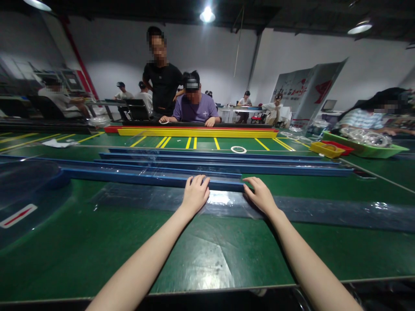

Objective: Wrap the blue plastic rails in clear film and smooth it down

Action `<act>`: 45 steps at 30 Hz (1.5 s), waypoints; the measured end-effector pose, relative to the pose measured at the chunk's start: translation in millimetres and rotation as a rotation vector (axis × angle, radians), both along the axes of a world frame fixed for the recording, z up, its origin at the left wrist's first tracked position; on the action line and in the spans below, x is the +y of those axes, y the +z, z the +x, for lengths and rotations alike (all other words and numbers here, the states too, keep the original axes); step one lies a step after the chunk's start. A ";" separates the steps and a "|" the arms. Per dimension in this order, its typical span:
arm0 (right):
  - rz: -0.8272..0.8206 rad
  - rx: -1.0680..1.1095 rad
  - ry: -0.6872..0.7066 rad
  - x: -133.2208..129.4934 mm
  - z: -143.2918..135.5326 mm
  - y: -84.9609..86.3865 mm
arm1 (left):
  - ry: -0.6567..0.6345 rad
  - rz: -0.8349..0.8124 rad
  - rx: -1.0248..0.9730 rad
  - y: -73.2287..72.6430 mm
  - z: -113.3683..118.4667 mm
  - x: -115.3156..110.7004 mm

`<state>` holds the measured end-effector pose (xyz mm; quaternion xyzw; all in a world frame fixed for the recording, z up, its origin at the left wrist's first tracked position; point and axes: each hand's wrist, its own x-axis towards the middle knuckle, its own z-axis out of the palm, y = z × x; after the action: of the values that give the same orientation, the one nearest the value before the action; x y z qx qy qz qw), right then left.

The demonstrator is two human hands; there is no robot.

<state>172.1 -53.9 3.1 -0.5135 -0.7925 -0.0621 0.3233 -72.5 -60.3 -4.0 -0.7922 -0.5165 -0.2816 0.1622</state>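
Note:
A long blue channel strip (129,175) lies crosswise in front of me, its right end between my hands. My left hand (196,192) has its fingers curled over the strip's upper edge near that end, gripping it. At the strip's right tip is my right hand (261,195), its thumb and fingers apart, with the thumb close to the end; whether it touches cannot be made out. Under both wrists runs a clear plastic film sleeve (317,211), flat on the green table (259,252). More blue channel strips (292,166) lie just beyond.
Yellow strips (194,133) and red ones lie farther back, before a seated person in purple (194,108). A white ring (238,150) rests mid-table. Yellow (327,150) and green trays (379,150) stand right. Film with a red-arrow label (18,216) is at left.

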 end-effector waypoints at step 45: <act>-0.097 0.050 0.125 7.8 -4.1 -5.1 | -0.030 0.009 0.007 -2.2 -3.9 4.4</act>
<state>168.0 -46.1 -2.0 -0.4796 -0.8166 0.0094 0.3210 -76.4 -55.9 -6.1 -0.8001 -0.5029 -0.2833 0.1632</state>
